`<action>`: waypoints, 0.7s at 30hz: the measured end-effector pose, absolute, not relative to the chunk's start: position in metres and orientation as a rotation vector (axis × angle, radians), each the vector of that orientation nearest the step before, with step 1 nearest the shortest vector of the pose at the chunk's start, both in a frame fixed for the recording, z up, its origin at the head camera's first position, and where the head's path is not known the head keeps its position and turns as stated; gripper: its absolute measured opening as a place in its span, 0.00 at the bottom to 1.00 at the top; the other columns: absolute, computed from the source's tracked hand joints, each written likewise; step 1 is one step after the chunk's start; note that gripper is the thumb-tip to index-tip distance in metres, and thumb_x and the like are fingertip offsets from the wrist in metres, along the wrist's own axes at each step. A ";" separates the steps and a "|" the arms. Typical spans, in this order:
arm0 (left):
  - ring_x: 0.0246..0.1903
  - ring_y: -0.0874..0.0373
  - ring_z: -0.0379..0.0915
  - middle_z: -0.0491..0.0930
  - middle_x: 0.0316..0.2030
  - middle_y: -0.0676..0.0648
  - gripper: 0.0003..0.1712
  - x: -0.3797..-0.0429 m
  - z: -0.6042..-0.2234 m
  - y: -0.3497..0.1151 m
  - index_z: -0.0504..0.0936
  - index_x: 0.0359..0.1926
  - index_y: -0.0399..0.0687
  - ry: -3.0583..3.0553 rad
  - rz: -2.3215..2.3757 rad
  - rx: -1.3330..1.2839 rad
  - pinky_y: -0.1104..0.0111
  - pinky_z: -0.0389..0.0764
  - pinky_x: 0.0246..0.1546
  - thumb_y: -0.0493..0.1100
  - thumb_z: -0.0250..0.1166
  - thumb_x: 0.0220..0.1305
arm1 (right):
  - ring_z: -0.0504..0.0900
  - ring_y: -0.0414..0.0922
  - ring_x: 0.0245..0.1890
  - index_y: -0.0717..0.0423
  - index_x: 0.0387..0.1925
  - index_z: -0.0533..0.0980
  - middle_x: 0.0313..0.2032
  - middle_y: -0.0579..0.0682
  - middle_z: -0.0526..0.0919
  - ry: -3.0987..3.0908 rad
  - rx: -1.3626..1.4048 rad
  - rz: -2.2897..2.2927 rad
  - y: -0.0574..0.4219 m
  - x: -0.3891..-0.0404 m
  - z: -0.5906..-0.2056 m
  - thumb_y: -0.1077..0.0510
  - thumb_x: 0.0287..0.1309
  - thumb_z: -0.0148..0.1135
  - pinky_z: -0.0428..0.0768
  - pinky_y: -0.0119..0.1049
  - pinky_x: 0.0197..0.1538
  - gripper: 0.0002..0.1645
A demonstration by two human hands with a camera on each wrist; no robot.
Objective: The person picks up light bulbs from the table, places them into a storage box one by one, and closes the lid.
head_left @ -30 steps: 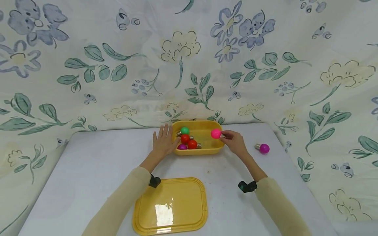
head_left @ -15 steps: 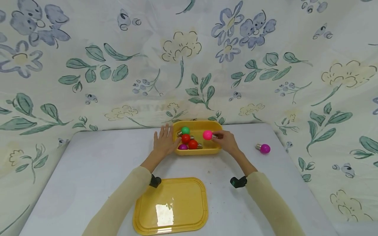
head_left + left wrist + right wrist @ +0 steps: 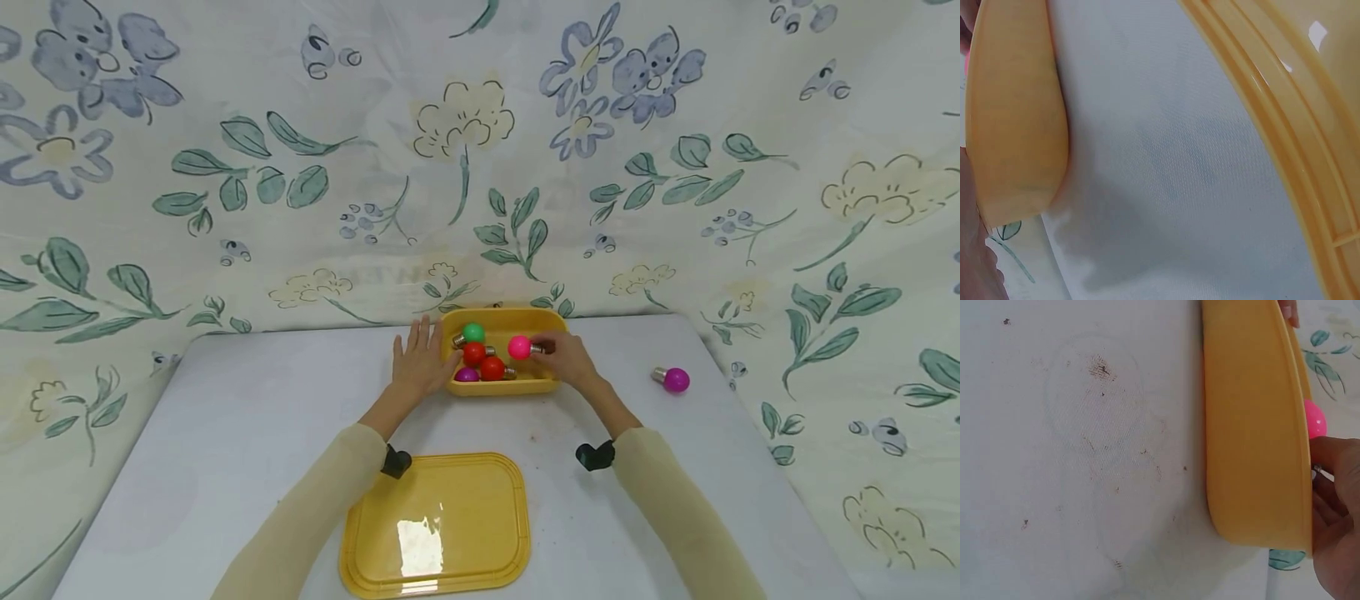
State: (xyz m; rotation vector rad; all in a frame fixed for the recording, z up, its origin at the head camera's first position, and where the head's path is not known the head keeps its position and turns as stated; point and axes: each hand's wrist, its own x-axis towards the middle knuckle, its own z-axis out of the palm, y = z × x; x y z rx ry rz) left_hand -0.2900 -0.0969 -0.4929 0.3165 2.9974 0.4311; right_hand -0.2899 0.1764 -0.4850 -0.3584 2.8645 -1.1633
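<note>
A yellow tub (image 3: 542, 383) stands at the table's far middle, holding a green bulb (image 3: 472, 332), two red bulbs (image 3: 482, 361) and a purple bulb (image 3: 466, 375). My right hand (image 3: 564, 360) pinches the metal base of a pink bulb (image 3: 519, 347) over the tub's inside. The right wrist view shows the tub's outer wall (image 3: 1254, 431), the pink bulb (image 3: 1314, 419) behind it and my fingers (image 3: 1335, 525). My left hand (image 3: 418, 363) lies flat against the tub's left side, fingers straight. In the left wrist view the tub wall (image 3: 1013, 112) is close by.
A yellow lid (image 3: 435, 525) lies flat near the front of the white table; its rim (image 3: 1285, 131) shows in the left wrist view. A magenta bulb (image 3: 672, 380) lies loose on the table to the right. A flowered cloth (image 3: 480, 167) hangs behind.
My right hand has carried the pink bulb leftward from the tub's right rim to over its inside. The left hand has stayed against the tub.
</note>
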 end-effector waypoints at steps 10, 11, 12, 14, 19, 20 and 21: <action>0.76 0.40 0.29 0.36 0.78 0.36 0.46 -0.290 -0.494 -0.096 0.44 0.79 0.39 2.995 0.437 0.314 0.42 0.34 0.71 0.64 0.43 0.75 | 0.80 0.51 0.43 0.60 0.57 0.80 0.46 0.55 0.85 2.881 -0.403 -0.996 0.170 -0.297 -0.487 0.61 0.65 0.66 0.81 0.41 0.52 0.20; 0.76 0.40 0.29 0.36 0.78 0.36 0.46 -0.290 -0.494 -0.096 0.44 0.79 0.39 2.995 0.438 0.315 0.42 0.34 0.71 0.64 0.43 0.75 | 0.80 0.51 0.43 0.60 0.57 0.80 0.46 0.55 0.85 2.877 -0.397 -0.983 0.169 -0.297 -0.488 0.61 0.65 0.65 0.81 0.41 0.52 0.20; 0.76 0.40 0.29 0.36 0.78 0.36 0.46 -0.290 -0.494 -0.096 0.44 0.79 0.39 2.995 0.439 0.315 0.42 0.34 0.71 0.64 0.43 0.75 | 0.80 0.51 0.44 0.61 0.57 0.80 0.46 0.55 0.85 2.875 -0.394 -0.968 0.168 -0.298 -0.488 0.60 0.66 0.65 0.81 0.41 0.53 0.20; 0.76 0.40 0.29 0.36 0.78 0.36 0.46 -0.290 -0.494 -0.096 0.44 0.79 0.38 2.997 0.438 0.314 0.42 0.33 0.71 0.64 0.43 0.75 | 0.79 0.51 0.43 0.61 0.58 0.80 0.46 0.55 0.85 2.866 -0.382 -0.945 0.166 -0.298 -0.488 0.61 0.66 0.64 0.81 0.42 0.52 0.20; 0.76 0.40 0.29 0.36 0.78 0.36 0.46 -0.290 -0.493 -0.096 0.44 0.79 0.39 2.993 0.453 0.309 0.42 0.32 0.71 0.63 0.44 0.74 | 0.77 0.50 0.40 0.60 0.59 0.79 0.43 0.54 0.84 2.865 -0.371 -0.845 0.162 -0.297 -0.487 0.60 0.67 0.63 0.81 0.40 0.49 0.20; 0.76 0.40 0.28 0.36 0.78 0.36 0.46 -0.290 -0.493 -0.096 0.44 0.79 0.39 2.991 0.457 0.308 0.42 0.32 0.71 0.63 0.44 0.74 | 0.76 0.49 0.39 0.60 0.59 0.79 0.43 0.54 0.84 2.867 -0.371 -0.832 0.162 -0.297 -0.487 0.60 0.67 0.63 0.81 0.40 0.48 0.20; 0.76 0.40 0.28 0.36 0.78 0.36 0.46 -0.290 -0.493 -0.096 0.44 0.79 0.39 2.991 0.456 0.308 0.42 0.32 0.71 0.63 0.44 0.74 | 0.76 0.49 0.39 0.60 0.59 0.79 0.44 0.54 0.84 2.870 -0.373 -0.817 0.161 -0.297 -0.487 0.60 0.67 0.63 0.81 0.39 0.48 0.20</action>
